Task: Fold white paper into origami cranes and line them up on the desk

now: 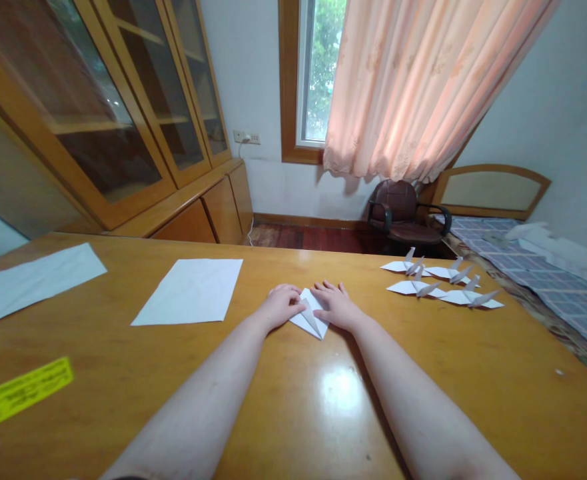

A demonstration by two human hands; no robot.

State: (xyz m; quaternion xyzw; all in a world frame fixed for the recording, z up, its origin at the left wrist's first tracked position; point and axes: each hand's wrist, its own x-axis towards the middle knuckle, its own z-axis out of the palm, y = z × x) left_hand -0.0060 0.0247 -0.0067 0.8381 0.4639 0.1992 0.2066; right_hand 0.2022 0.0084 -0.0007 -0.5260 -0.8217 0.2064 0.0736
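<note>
Already four cranes point(400, 287) sit right of our part-folded paper point(312, 319), left hand point(280, 307) gripping it, right hand point(338, 307) spread across it, two sheets point(190, 293) leftward unfolded.

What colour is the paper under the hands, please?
The paper is white, as the head view shows.

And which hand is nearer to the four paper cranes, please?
The right hand. The paper cranes stand off to its right, with bare table between. The left hand is farther, at the left side of the folded paper.
</note>
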